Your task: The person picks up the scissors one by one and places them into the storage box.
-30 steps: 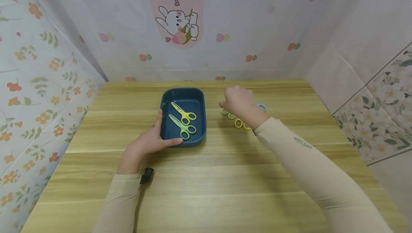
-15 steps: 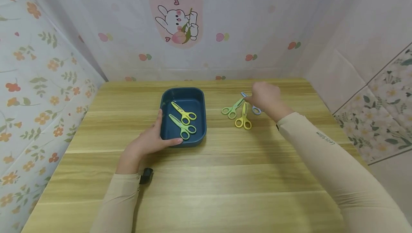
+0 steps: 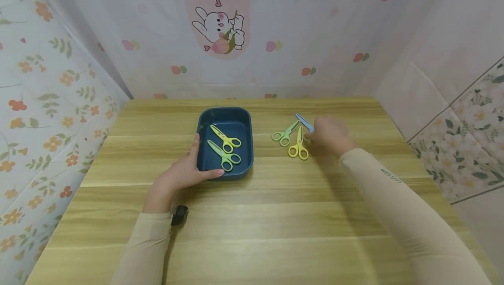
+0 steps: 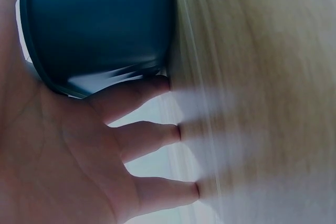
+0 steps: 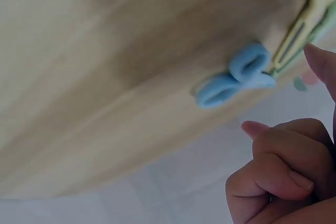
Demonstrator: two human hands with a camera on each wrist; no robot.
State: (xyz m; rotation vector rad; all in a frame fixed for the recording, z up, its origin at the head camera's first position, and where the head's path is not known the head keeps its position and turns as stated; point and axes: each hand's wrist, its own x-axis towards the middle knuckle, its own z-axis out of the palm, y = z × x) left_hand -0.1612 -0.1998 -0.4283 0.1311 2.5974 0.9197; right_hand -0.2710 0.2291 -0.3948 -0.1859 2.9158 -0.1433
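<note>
My left hand lies along the left and near side of a dark blue tray, thumb at the near rim. Its fingers are straight and spread, tips down at the table in the left wrist view. Inside the tray lie yellow scissors and green scissors. My right hand, blurred, is over the handle end of blue scissors. In the right wrist view the blue handles stand apart from the fingertips; thumb and forefinger are parted, the other fingers curled.
Left of the blue scissors on the wooden table lie another green pair of scissors and another yellow pair, their tips close together. A printed curtain hangs behind the table's far edge.
My right hand has moved right, off the green and yellow scissors, then slightly nearer to me, now covering the blue handles. The left hand and tray stay put.
</note>
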